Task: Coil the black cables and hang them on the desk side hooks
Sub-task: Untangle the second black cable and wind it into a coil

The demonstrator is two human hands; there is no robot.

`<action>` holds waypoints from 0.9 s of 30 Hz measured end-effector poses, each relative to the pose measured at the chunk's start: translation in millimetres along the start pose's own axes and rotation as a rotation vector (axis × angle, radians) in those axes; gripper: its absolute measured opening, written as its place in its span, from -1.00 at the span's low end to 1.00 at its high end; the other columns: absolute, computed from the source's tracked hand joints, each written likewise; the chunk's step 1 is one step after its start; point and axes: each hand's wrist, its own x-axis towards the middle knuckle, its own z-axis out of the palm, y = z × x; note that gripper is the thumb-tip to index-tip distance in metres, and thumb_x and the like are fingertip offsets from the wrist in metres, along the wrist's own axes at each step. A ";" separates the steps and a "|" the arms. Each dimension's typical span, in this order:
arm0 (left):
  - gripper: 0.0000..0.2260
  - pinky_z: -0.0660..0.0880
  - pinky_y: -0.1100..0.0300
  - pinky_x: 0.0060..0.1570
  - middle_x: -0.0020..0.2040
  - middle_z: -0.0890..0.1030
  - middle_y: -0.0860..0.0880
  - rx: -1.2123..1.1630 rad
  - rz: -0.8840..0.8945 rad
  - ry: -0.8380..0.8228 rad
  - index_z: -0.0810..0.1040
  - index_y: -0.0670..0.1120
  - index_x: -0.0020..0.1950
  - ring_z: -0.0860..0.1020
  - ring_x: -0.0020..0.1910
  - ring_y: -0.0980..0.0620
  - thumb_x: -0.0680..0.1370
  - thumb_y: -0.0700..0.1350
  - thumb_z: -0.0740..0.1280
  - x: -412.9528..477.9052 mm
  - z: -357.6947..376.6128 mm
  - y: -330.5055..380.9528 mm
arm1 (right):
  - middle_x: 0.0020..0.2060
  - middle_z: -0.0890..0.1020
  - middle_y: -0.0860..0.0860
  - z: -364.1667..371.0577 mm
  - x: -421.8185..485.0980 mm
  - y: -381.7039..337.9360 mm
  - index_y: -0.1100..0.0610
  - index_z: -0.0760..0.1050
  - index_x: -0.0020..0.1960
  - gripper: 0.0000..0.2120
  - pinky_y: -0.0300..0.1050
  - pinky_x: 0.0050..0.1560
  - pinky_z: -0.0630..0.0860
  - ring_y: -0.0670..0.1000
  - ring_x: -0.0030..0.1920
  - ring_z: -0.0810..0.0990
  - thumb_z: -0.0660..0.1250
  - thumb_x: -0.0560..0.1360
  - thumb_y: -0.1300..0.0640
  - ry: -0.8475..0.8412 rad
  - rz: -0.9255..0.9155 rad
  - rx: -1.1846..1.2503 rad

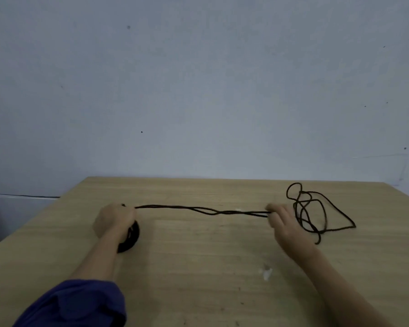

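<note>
A black cable (198, 210) runs taut and twisted above the wooden desk (198, 267) between my two hands. My left hand (115, 219) grips one end of the stretch and holds a dark wound coil (130, 237) that hangs under the fist. My right hand (283, 223) pinches the strands at the other end. Beyond that hand the loose remainder of the cable (316, 208) lies in tangled loops on the desk's far right. No hooks are in view.
A small white scrap (266, 272) lies on the desk near its front middle. A pale wall (198, 90) stands straight behind the desk's far edge. My blue sleeve (76, 303) fills the lower left.
</note>
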 end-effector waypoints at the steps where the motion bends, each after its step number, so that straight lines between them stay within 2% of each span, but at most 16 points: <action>1: -0.76 0.43 0.12 -0.09 0.02 0.61 -0.21 -0.006 -0.028 0.000 0.58 -0.21 -0.06 0.57 0.02 -0.19 0.52 -0.09 0.20 4.6 -3.2 -6.8 | -0.17 0.60 0.23 -2.8 -6.8 8.9 0.18 0.31 -0.10 -0.85 -0.14 -0.06 0.48 0.08 -0.07 0.42 0.06 0.42 0.38 -0.025 0.051 -0.009; 4: -0.75 0.48 0.09 -0.06 -0.03 0.62 -0.21 0.002 0.004 0.020 0.58 -0.20 -0.12 0.57 -0.04 -0.19 0.52 -0.09 0.18 3.1 -5.8 -6.0 | -0.36 0.54 0.19 -1.9 -11.7 18.7 0.11 0.23 -0.22 -0.63 -0.20 -0.23 0.25 0.05 -0.22 0.33 0.14 0.13 0.51 -0.212 0.259 0.021; 5: -0.73 0.48 0.10 -0.04 -0.01 0.63 -0.21 0.013 0.039 0.027 0.60 -0.20 -0.09 0.58 -0.01 -0.19 0.52 -0.08 0.17 -1.0 -4.0 -1.4 | -0.39 0.51 0.18 2.8 -7.3 17.3 0.12 0.26 -0.24 -0.56 -0.24 -0.25 0.20 0.07 -0.25 0.36 0.18 0.06 0.58 -0.280 0.327 0.036; 7: -0.71 0.48 0.12 -0.04 0.04 0.62 -0.22 0.028 0.097 0.024 0.62 -0.21 -0.01 0.58 0.05 -0.19 0.53 -0.06 0.18 -13.9 1.6 9.7 | -0.29 0.53 0.25 8.1 14.2 4.7 0.24 0.41 -0.23 -0.62 -0.11 -0.24 0.24 0.23 -0.17 0.47 0.20 0.12 0.64 -0.408 0.563 0.126; 9: -0.73 0.48 0.13 -0.05 0.03 0.63 -0.19 0.028 0.158 0.000 0.62 -0.18 0.02 0.58 0.05 -0.19 0.51 -0.07 0.21 -28.1 8.4 21.0 | -0.04 0.54 0.29 11.7 41.3 -17.5 0.36 0.49 -0.04 -0.68 -0.03 -0.08 0.33 0.27 0.04 0.47 0.18 0.26 0.56 -0.308 0.725 0.254; 11: -0.74 0.49 0.14 -0.04 0.02 0.64 -0.17 0.026 0.252 -0.031 0.63 -0.12 0.06 0.59 0.05 -0.18 0.47 -0.07 0.24 -43.4 14.4 33.7 | 0.23 0.44 0.17 7.9 70.5 -50.5 0.27 0.41 0.24 -0.53 -0.13 0.24 0.29 0.14 0.27 0.38 0.19 0.33 0.46 -0.290 0.668 0.420; 13: -0.73 0.47 0.17 -0.08 0.00 0.66 -0.14 0.011 0.361 -0.079 0.63 -0.04 0.08 0.59 0.04 -0.15 0.42 -0.07 0.29 -59.6 16.0 47.5 | 0.42 0.24 0.08 6.1 93.7 -85.4 0.18 0.20 0.43 -0.34 -0.23 0.40 0.09 0.05 0.43 0.15 0.20 0.34 0.40 -0.382 0.420 0.555; 15: -0.78 0.40 0.18 -0.20 -0.08 0.66 -0.11 -0.009 0.501 -0.119 0.65 0.01 -0.01 0.59 -0.01 -0.14 0.38 -0.08 0.33 -73.2 11.6 59.5 | 0.47 0.16 0.05 14.1 107.2 -105.9 0.16 0.05 0.49 -0.28 -0.11 0.48 -0.08 0.06 0.49 -0.02 0.23 0.39 0.35 -0.529 0.241 0.457; 16: -0.87 0.34 0.19 -0.28 -0.16 0.65 -0.10 -0.024 0.561 -0.131 0.64 0.00 -0.13 0.58 -0.06 -0.14 0.36 -0.08 0.34 -76.8 8.8 63.6 | 0.45 0.21 0.06 20.3 110.3 -107.5 0.16 0.05 0.49 -0.34 -0.01 0.50 -0.13 0.07 0.49 -0.02 0.22 0.45 0.30 -0.579 0.212 0.376; 17: -0.96 0.28 0.19 -0.34 -0.24 0.62 -0.08 -0.043 0.608 -0.145 0.59 -0.01 -0.27 0.56 -0.13 -0.12 0.35 -0.08 0.36 -79.2 2.8 65.8 | 0.41 0.30 0.09 25.3 113.0 -105.6 0.16 0.12 0.47 -0.45 0.06 0.48 -0.13 0.08 0.48 0.04 0.19 0.52 0.25 -0.606 0.199 0.322; 19: -0.84 0.20 0.18 -0.43 -0.41 0.51 -0.02 -0.092 0.623 -0.192 0.44 -0.03 -0.45 0.48 -0.28 -0.08 0.31 -0.10 0.38 -76.1 -6.3 64.5 | 0.25 0.46 0.14 29.8 116.4 -97.5 0.19 0.30 0.34 -0.68 0.03 0.35 0.14 0.12 0.34 0.31 0.10 0.61 0.15 -0.605 0.190 0.266; 20: -0.82 0.19 0.20 -0.45 -0.47 0.44 0.01 -0.139 0.605 -0.224 0.42 -0.04 -0.49 0.43 -0.34 -0.06 0.26 -0.11 0.38 -71.7 -9.8 62.4 | 0.18 0.51 0.15 29.7 117.5 -94.1 0.21 0.35 0.28 -0.71 -0.02 0.14 0.28 0.16 0.23 0.42 0.06 0.63 0.11 -0.588 0.180 0.278; 21: -0.85 0.19 0.21 -0.46 -0.51 0.40 0.02 -0.193 0.596 -0.259 0.41 -0.06 -0.50 0.40 -0.39 -0.03 0.21 -0.09 0.36 -67.1 -13.6 60.3 | 0.14 0.53 0.16 27.0 118.6 -91.9 0.22 0.36 0.25 -0.70 -0.06 -0.05 0.28 0.18 0.14 0.47 0.05 0.64 0.08 -0.579 0.160 0.314; 22: -0.87 0.19 0.21 -0.46 -0.53 0.37 0.03 -0.237 0.584 -0.279 0.42 -0.07 -0.52 0.37 -0.42 -0.02 0.15 -0.06 0.33 -62.3 -16.6 58.0 | 0.14 0.55 0.15 23.5 119.6 -89.1 0.22 0.36 0.26 -0.69 -0.07 -0.13 0.26 0.19 0.10 0.50 0.05 0.64 0.06 -0.567 0.147 0.345; 25: -0.87 0.17 0.20 -0.44 -0.54 0.32 -0.01 -0.387 0.519 -0.257 0.45 -0.12 -0.52 0.30 -0.46 -0.01 0.07 -0.06 0.28 -46.9 -20.3 50.8 | 0.15 0.58 0.07 14.0 119.4 -70.8 0.16 0.35 0.29 -0.68 -0.05 -0.07 0.35 0.18 0.11 0.53 0.08 0.62 0.02 -0.514 0.196 0.340; 27: -0.89 0.11 0.23 -0.47 -0.56 0.27 0.00 -0.543 0.401 -0.273 0.45 -0.14 -0.50 0.23 -0.50 -0.01 0.09 -0.12 0.31 -42.8 -19.8 48.6 | -0.07 0.62 0.12 15.0 115.3 -57.4 0.22 0.46 0.10 -0.70 -0.07 -0.24 0.34 0.21 -0.10 0.58 0.10 0.61 0.02 -0.401 0.146 0.277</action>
